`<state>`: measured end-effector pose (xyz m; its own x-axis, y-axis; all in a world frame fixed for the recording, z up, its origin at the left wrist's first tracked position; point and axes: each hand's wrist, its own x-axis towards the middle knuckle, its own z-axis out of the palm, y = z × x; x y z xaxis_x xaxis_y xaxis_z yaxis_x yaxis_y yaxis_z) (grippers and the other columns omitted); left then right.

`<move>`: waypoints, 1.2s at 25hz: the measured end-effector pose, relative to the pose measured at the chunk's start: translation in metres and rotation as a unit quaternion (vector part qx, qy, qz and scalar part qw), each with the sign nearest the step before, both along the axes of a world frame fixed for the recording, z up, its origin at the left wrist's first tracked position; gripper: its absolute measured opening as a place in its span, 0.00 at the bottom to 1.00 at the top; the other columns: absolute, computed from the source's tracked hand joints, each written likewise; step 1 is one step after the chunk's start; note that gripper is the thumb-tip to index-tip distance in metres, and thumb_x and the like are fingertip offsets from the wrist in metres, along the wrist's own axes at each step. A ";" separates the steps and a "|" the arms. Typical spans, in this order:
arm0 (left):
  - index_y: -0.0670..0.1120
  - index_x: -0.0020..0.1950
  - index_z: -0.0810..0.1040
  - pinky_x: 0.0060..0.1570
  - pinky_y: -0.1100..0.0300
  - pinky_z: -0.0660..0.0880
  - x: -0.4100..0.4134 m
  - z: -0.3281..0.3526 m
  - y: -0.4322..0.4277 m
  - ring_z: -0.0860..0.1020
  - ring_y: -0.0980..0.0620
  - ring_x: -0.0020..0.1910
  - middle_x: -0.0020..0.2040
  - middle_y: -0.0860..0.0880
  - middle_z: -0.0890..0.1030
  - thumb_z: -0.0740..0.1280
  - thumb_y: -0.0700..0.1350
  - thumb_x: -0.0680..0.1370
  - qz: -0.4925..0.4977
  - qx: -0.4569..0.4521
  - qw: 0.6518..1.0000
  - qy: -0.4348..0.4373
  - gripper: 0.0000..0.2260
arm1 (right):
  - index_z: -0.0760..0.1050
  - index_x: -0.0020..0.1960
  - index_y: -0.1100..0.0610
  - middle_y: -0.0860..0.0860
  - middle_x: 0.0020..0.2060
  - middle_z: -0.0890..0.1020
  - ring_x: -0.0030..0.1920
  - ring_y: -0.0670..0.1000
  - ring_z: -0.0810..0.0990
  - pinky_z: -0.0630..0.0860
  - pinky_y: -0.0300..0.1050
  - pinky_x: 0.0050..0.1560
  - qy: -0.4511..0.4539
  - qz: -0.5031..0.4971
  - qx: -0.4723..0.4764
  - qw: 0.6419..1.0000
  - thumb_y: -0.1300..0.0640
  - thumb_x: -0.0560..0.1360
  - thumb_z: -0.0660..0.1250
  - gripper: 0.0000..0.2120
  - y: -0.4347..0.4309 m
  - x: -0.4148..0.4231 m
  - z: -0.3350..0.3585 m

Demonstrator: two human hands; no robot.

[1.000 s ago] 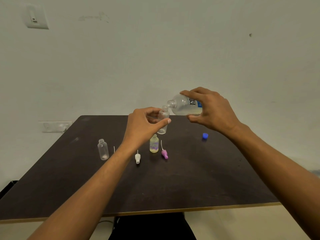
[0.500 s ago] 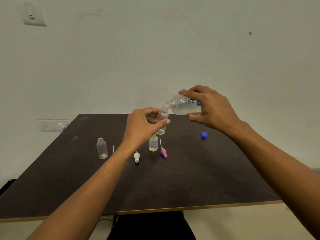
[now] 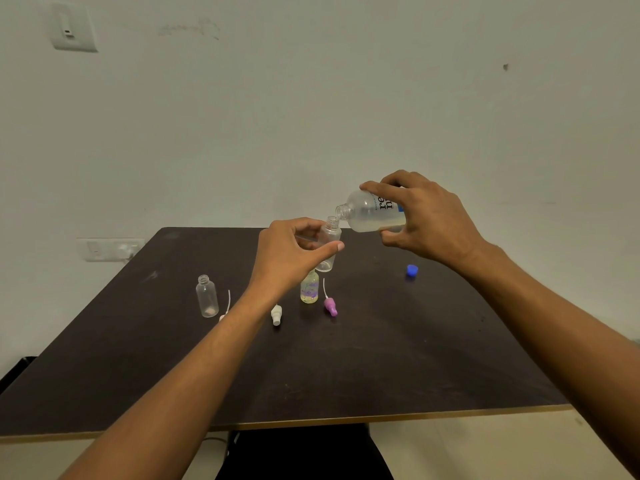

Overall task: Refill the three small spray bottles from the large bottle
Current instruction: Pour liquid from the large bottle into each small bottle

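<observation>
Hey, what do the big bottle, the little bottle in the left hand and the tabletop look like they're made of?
Large bottle: likely clear, slightly frosted plastic; liquid shows through its wall. Small bottle: clear plastic, possibly glass; see-through, with a threaded neck. Tabletop: dark matte laminate over board, judging by scuffs and the pale front edge.

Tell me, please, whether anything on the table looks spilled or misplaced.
Nothing stands out: the table shows no spill, and the white spray head, purple spray head and blue cap lie loose as refilling needs.
</observation>
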<state>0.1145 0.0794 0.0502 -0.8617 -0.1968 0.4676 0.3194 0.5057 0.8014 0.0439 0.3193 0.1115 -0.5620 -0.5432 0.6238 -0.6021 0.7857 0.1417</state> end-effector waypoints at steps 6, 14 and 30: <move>0.54 0.58 0.87 0.49 0.66 0.82 0.000 0.000 0.000 0.85 0.65 0.44 0.47 0.60 0.87 0.83 0.56 0.70 -0.001 0.000 1.000 0.000 0.18 | 0.70 0.77 0.40 0.46 0.64 0.78 0.62 0.51 0.77 0.81 0.51 0.47 0.004 0.003 0.006 1.000 0.50 0.69 0.77 0.38 0.000 0.000 0.002; 0.54 0.57 0.88 0.48 0.66 0.81 -0.001 -0.002 0.001 0.85 0.65 0.44 0.47 0.60 0.87 0.83 0.57 0.69 -0.001 0.003 1.000 -0.004 0.18 | 0.71 0.76 0.40 0.47 0.64 0.78 0.61 0.52 0.77 0.74 0.45 0.47 0.016 0.003 0.012 1.000 0.51 0.69 0.77 0.37 0.002 0.000 0.003; 0.56 0.56 0.87 0.46 0.69 0.80 -0.004 -0.005 0.001 0.85 0.66 0.42 0.46 0.61 0.87 0.83 0.58 0.69 -0.006 -0.004 1.000 -0.002 0.17 | 0.72 0.76 0.43 0.48 0.63 0.78 0.61 0.53 0.77 0.75 0.48 0.53 0.015 0.012 0.009 1.000 0.51 0.68 0.78 0.38 0.002 0.002 0.004</move>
